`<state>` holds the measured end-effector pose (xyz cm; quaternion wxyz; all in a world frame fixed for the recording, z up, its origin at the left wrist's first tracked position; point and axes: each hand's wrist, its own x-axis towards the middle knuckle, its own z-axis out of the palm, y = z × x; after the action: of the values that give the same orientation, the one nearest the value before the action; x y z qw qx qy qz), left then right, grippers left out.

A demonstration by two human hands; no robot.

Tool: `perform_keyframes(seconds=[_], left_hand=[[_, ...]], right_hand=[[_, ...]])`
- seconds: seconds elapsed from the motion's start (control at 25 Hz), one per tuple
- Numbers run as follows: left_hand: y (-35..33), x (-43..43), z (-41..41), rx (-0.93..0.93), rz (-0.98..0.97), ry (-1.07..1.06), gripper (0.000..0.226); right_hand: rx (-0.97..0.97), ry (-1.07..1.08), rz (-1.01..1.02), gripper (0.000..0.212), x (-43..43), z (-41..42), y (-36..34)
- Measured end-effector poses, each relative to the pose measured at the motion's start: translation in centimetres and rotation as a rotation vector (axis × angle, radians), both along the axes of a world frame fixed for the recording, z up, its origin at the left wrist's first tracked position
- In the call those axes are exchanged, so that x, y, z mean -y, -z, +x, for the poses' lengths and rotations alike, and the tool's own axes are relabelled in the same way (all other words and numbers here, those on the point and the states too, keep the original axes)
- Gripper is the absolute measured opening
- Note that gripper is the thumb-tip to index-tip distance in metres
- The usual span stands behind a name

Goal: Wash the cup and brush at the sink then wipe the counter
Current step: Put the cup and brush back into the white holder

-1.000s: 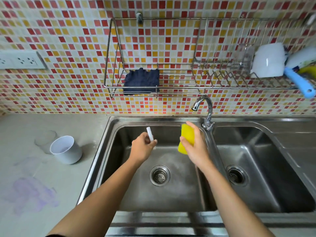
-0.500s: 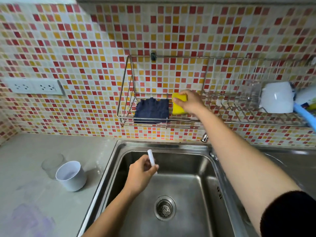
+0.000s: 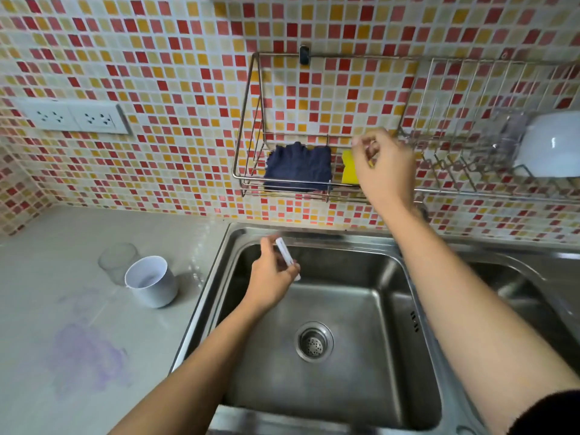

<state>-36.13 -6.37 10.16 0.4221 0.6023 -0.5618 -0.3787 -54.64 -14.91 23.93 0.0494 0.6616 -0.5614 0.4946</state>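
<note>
Well left of my left fingers, the cup (image 3: 150, 285) stands upright on the counter (image 3: 62, 246): light, rigid, probably slick once wet, so I'd wrap its wall. My left hand (image 3: 271, 277) pinches the thin brush (image 3: 284, 252) by its white handle over the sink (image 3: 361, 309); it looks stiff, light and easy to drop. My right hand (image 3: 384, 164) hangs loose, holding nothing, just beside the sponge (image 3: 349, 171).
</note>
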Motion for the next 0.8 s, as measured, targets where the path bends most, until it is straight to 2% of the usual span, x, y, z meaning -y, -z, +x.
perform_keyframes(seconds=[0.08,0.16,0.24,0.32,0.44,0.48,0.6,0.72,0.8], left_hand=[[0.6,-0.1,0.3,0.046,0.009,0.009,0.044],[1.6,-0.5,0.9,0.053,0.043,-0.003,0.030],[2.6,-1.4,1.6,0.072,0.064,-0.017,0.020],[3.3,-2.3,2.7,0.118,0.083,-0.027,0.018],[3.1,-3.0,5.4,0.185,0.131,-0.016,0.020],[2.8,-3.0,6.8,0.204,0.134,-0.017,0.021],[1.2,-2.1,12.5,0.243,0.115,-0.063,0.021],[-0.9,-0.5,19.3,0.214,0.097,-0.077,0.018],[-1.8,0.8,23.6,0.216,0.074,-0.082,0.016]], right_hand=[[0.084,-0.039,-0.129,0.019,-4.4,0.4,2.9],[0.156,-0.050,-0.032,0.014,-8.2,1.3,8.0],[0.164,-0.037,0.170,0.011,-10.8,2.5,14.1],[0.168,-0.112,0.438,0.002,-12.3,4.2,20.4],[0.030,-0.212,0.806,0.028,-12.9,7.5,26.0],[-0.037,-0.216,0.874,0.036,-12.8,9.1,26.6],[-0.076,-0.233,0.907,0.046,-11.9,14.8,26.4],[0.055,-0.283,0.839,0.049,-10.6,21.7,24.7],[0.112,-0.316,0.814,0.058,-9.8,26.1,24.2]])
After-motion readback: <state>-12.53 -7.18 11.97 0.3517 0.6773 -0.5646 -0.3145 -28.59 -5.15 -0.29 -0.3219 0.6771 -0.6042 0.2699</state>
